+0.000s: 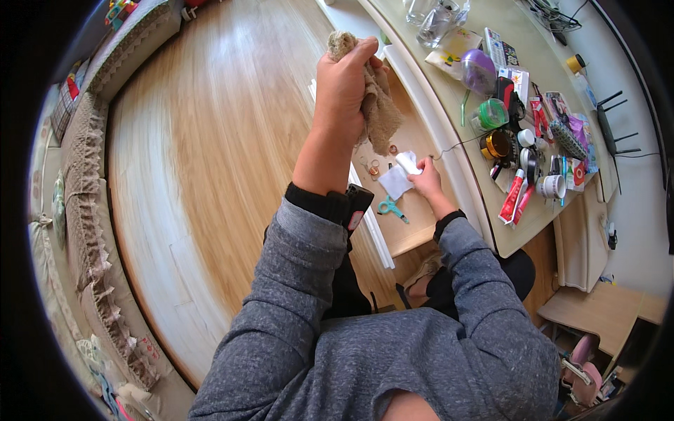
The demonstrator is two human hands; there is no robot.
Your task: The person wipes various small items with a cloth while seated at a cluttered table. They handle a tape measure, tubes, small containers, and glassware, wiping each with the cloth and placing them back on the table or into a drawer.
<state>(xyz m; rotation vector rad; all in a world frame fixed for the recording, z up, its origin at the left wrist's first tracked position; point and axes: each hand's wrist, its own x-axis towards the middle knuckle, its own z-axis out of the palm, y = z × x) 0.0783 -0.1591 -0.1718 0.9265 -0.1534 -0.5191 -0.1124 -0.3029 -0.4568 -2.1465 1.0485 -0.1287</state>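
My left hand (345, 87) is closed around a crumpled beige cloth (382, 113), raised at the front edge of an open drawer. One end of the cloth hangs below my fist and another pokes out above the thumb. Lower and to the right, my right hand (427, 181) grips a small white roll (408, 162) inside the drawer (413, 231). A flat white sheet (395, 182) lies beside the roll; whether they are one piece I cannot tell. Teal-handled scissors (390, 207) rest on the drawer floor near several small loose items (374, 169).
Above the drawer, a glass-topped cabinet (513, 244) carries a purple-lidded container (478, 70), a green-lidded jar (491, 114), red tubes (513, 197) and drinking glasses (437, 23). A black router (608, 129) stands at the wall. A fabric-covered sofa (84, 210) borders the wooden floor (221, 131).
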